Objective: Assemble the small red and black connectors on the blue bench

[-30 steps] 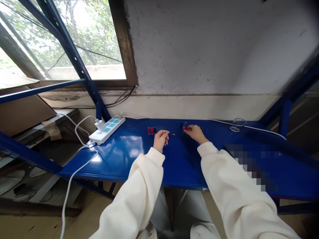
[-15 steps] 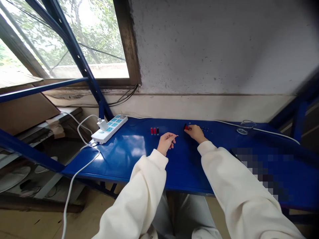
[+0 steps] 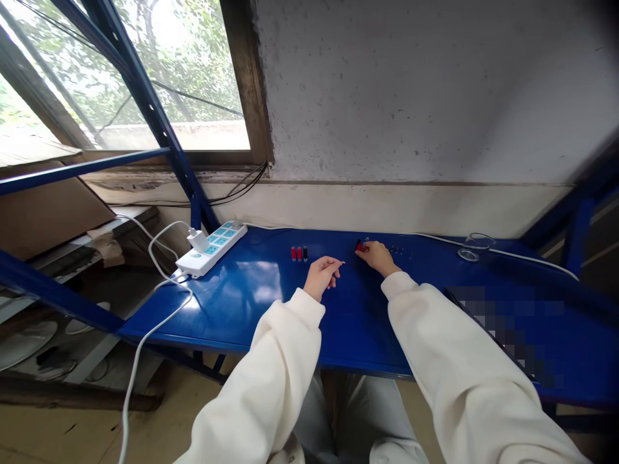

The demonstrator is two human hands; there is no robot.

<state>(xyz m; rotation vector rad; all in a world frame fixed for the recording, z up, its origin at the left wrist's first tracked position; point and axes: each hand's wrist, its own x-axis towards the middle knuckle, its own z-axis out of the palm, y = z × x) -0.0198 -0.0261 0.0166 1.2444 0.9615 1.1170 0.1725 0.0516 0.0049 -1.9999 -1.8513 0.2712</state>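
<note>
Both my hands rest on a blue metal shelf, in white sleeves. My right hand pinches a small red part near the back of the shelf, next to a short black piece. My left hand lies curled with its fingertips pinched on a tiny thing I cannot make out. A row of small red and black plugs stands upright to the left of my left hand. Several tiny dark bits lie just right of my right hand.
A white power strip with a white plug and cable lies at the shelf's back left. A clear ring-shaped item and a white cable sit at the back right. Blue frame struts, a window and a plaster wall stand behind.
My left hand's fingers have stretched out a little toward the right. My right hand stays at the red part. The view has shifted slightly.
</note>
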